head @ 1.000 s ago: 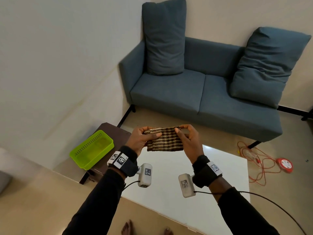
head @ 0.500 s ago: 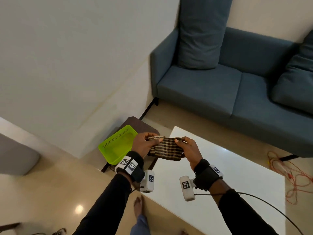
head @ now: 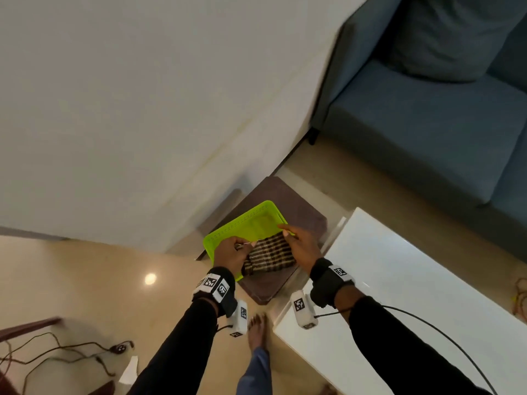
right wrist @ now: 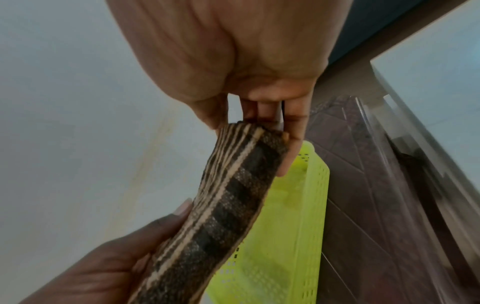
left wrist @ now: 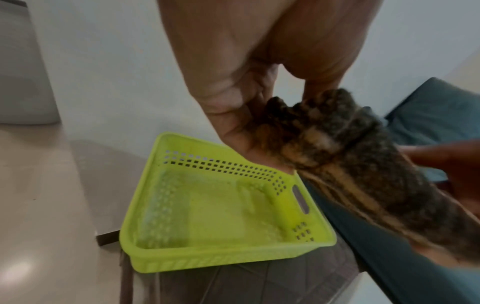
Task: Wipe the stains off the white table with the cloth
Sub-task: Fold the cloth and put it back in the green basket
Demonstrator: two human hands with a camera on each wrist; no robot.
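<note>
cloth [head: 269, 256] – brown-and-cream check | basket [head: 242, 223] – lime green | table [head: 413, 280] – white | sofa [head: 427, 124] – slate blue

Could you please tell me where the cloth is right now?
In the head view, the cloth hangs between both hands, over the green basket's right end, left of the white table.

A home living room (blue sofa [head: 427, 132], white coffee table [head: 413, 295]).

Head view: from above, facing down over both forearms to the floor
Left wrist view: close along the left hand [left wrist: 241, 86]
Right wrist view: close along the right hand [right wrist: 241, 67]
Shared: cloth [head: 269, 256], green basket [head: 242, 223]
</note>
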